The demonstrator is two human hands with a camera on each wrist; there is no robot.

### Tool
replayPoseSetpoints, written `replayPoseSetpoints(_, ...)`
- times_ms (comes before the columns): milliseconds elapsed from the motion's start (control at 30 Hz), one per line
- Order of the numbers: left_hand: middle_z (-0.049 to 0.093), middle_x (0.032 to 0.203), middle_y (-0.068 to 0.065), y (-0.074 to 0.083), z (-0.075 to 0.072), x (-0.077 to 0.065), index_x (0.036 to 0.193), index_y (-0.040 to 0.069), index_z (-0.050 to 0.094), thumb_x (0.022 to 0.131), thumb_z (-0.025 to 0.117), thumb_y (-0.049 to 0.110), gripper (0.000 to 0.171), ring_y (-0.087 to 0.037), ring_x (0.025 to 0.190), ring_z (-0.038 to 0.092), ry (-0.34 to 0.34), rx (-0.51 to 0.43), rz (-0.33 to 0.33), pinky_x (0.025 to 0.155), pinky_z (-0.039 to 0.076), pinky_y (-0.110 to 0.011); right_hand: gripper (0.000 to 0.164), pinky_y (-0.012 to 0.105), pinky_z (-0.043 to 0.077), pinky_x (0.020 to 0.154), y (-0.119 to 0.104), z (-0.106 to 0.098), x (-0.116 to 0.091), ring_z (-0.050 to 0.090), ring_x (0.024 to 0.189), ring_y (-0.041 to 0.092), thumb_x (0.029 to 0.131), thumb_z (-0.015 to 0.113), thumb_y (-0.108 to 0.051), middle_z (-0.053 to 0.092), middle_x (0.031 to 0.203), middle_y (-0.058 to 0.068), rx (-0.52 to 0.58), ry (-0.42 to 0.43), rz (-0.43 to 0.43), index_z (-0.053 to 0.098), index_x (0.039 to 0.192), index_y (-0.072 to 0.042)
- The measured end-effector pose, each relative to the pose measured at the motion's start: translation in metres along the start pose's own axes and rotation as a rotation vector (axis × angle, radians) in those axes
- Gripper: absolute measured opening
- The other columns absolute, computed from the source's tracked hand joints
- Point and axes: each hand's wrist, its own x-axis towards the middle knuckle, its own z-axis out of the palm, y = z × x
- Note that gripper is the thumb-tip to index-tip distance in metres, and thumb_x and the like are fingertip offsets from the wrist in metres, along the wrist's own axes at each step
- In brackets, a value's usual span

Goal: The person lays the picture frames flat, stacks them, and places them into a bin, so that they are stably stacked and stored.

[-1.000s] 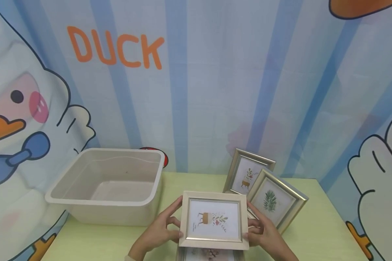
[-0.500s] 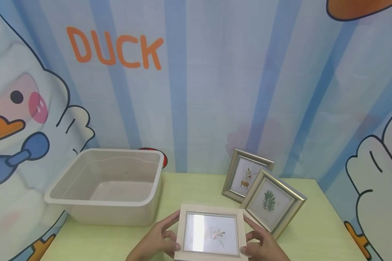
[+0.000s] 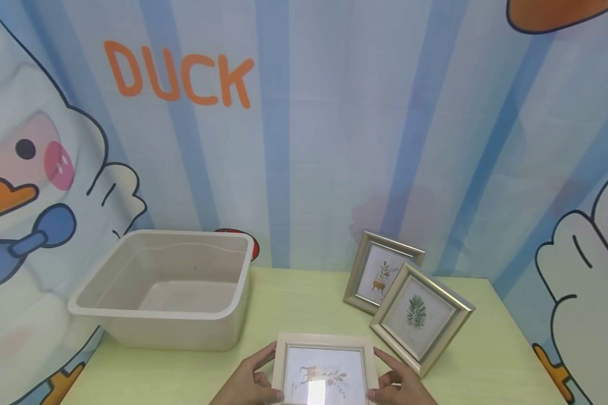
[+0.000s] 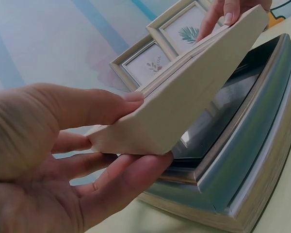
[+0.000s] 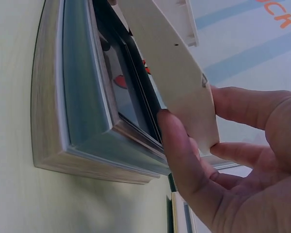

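Note:
A cream picture frame [image 3: 324, 371] with a plant print lies between my hands at the bottom edge of the head view, its near part cut off. My left hand [image 3: 250, 381] pinches one side of it, thumb on the front face and fingers beneath, as the left wrist view shows. On the opposite side my right hand [image 3: 404, 382] grips it between thumb and fingers. Both wrist views show the frame tilted above a stack of frames [image 4: 242, 160], the top one with dark glass. Whether its far edge touches the stack is unclear.
Right of centre, a gold frame with a green leaf print [image 3: 416, 315] leans in front of another gold frame with a plant print [image 3: 377, 278]. At left stands a beige plastic tub [image 3: 167, 332] on the pale green table [image 3: 491, 349]. A striped duck curtain [image 3: 324, 140] hangs behind.
Both hands have drawn the cream frame down and toward the bottom of the head view. The frame beneath, partly seen earlier, has gone out of the head view. A glare has appeared on the glass.

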Motion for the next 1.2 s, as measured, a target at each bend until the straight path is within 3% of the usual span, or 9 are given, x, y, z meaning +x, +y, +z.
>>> replayPoseSetpoints(300, 0.023, 0.155, -0.041, 0.0, 0.004, -0.003, 0.156, -0.005, 0.019, 0.076, 0.078, 0.003, 0.1, -0.006, 0.067, 0.062, 0.021, 0.057, 0.029, 0.059, 0.055, -0.018, 0.101, 0.02, 0.049, 0.058, 0.006, 0.002, 0.0, 0.05, 0.061, 0.006, 0.081, 0.081, -0.014, 0.053, 0.078, 0.001, -0.005, -0.034, -0.012, 0.015, 0.152, 0.012)
replayPoseSetpoints(600, 0.033, 0.153, -0.037, 0.01, 0.012, -0.007, 0.153, -0.006, 0.029, 0.071, 0.08, -0.003, 0.097, -0.014, 0.062, 0.063, 0.108, 0.187, -0.027, 0.056, 0.059, -0.028, 0.101, 0.023, 0.053, 0.06, 0.004, 0.003, 0.0, 0.054, 0.062, 0.01, 0.079, 0.083, -0.015, 0.052, 0.083, 0.003, -0.06, -0.05, -0.017, 0.016, 0.151, 0.013)
replayPoseSetpoints(933, 0.041, 0.147, -0.037, 0.014, 0.017, -0.004, 0.15, -0.009, 0.031, 0.068, 0.08, -0.007, 0.096, -0.011, 0.055, 0.058, 0.134, 0.278, -0.03, 0.054, 0.057, -0.028, 0.1, 0.03, 0.056, 0.064, 0.003, 0.002, 0.0, 0.06, 0.069, 0.016, 0.08, 0.083, -0.018, 0.054, 0.084, 0.005, -0.134, -0.033, -0.028, 0.019, 0.149, 0.014)
replayPoseSetpoints(1000, 0.06, 0.126, -0.035, 0.014, 0.018, -0.003, 0.149, -0.01, 0.031, 0.067, 0.08, -0.007, 0.095, -0.01, 0.053, 0.055, 0.141, 0.303, -0.031, 0.054, 0.057, -0.028, 0.099, 0.03, 0.056, 0.065, 0.002, 0.002, -0.001, 0.061, 0.07, 0.016, 0.08, 0.083, -0.017, 0.054, 0.084, 0.005, -0.147, -0.025, -0.029, 0.019, 0.149, 0.015)
replayPoseSetpoints(1067, 0.071, 0.096, -0.023, 0.015, 0.02, -0.003, 0.149, -0.011, 0.031, 0.067, 0.08, -0.006, 0.095, -0.009, 0.05, 0.053, 0.144, 0.327, -0.04, 0.057, 0.058, -0.03, 0.098, 0.032, 0.057, 0.066, 0.001, 0.003, -0.001, 0.061, 0.07, 0.017, 0.08, 0.082, -0.014, 0.054, 0.085, 0.006, -0.142, -0.021, -0.02, 0.019, 0.149, 0.015)
replayPoseSetpoints(1133, 0.067, 0.072, -0.009, 0.016, 0.021, -0.003, 0.149, -0.011, 0.031, 0.068, 0.079, -0.004, 0.094, -0.009, 0.05, 0.052, 0.143, 0.341, -0.054, 0.059, 0.059, -0.031, 0.096, 0.033, 0.057, 0.066, 0.0, 0.004, -0.001, 0.06, 0.069, 0.016, 0.08, 0.081, -0.011, 0.053, 0.088, 0.007, -0.128, -0.014, -0.002, 0.019, 0.15, 0.013)
replayPoseSetpoints(1200, 0.066, 0.068, -0.006, 0.015, 0.021, -0.003, 0.148, -0.012, 0.031, 0.069, 0.079, -0.004, 0.093, -0.009, 0.049, 0.052, 0.142, 0.341, -0.065, 0.061, 0.06, -0.032, 0.096, 0.033, 0.057, 0.066, -0.001, 0.006, -0.001, 0.059, 0.067, 0.016, 0.08, 0.081, -0.008, 0.052, 0.09, 0.008, -0.118, -0.006, 0.012, 0.019, 0.15, 0.013)
